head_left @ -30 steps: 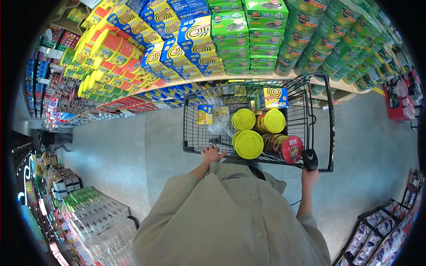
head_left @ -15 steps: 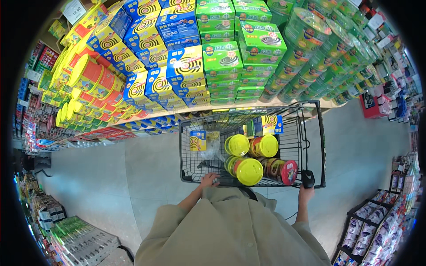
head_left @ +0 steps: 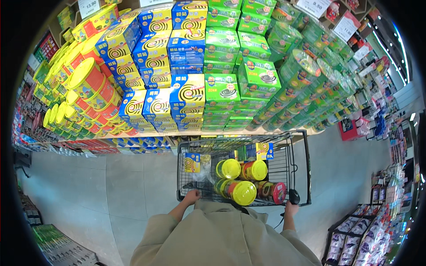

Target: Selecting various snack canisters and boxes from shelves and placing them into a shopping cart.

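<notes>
In front of me a black wire shopping cart (head_left: 179, 177) stands sideways. My left hand (head_left: 192, 196) is at its near left rim, fingers curled over the edge. My right hand (head_left: 291, 208) is closed round a black rounded grip (head_left: 294, 196) at the near right corner; a thin dark cord hangs beside it. Inside the cart lie several tubs with yellow lids (head_left: 244, 193), a jar with a pink-red lid (head_left: 278, 193), a blue-and-yellow box with a spiral picture (head_left: 192, 162), a similar box (head_left: 264, 151) at the far side, and a clear plastic bag (head_left: 202, 174).
A display shelf (head_left: 155, 136) runs beyond the cart, stacked with blue-and-yellow boxes (head_left: 187, 95), green boxes (head_left: 222, 93), yellow tubs (head_left: 86, 73) and green round tins (head_left: 301, 66). Behind me on the right is a rack of purple-and-white packages (head_left: 350, 239); grey stacked goods (head_left: 66, 246) lie at the lower left.
The view has tilted up, so shelf and cart sit lower in the picture, and the cart slightly further left. My left fingers, stretched along the rim before, are now more curled.
</notes>
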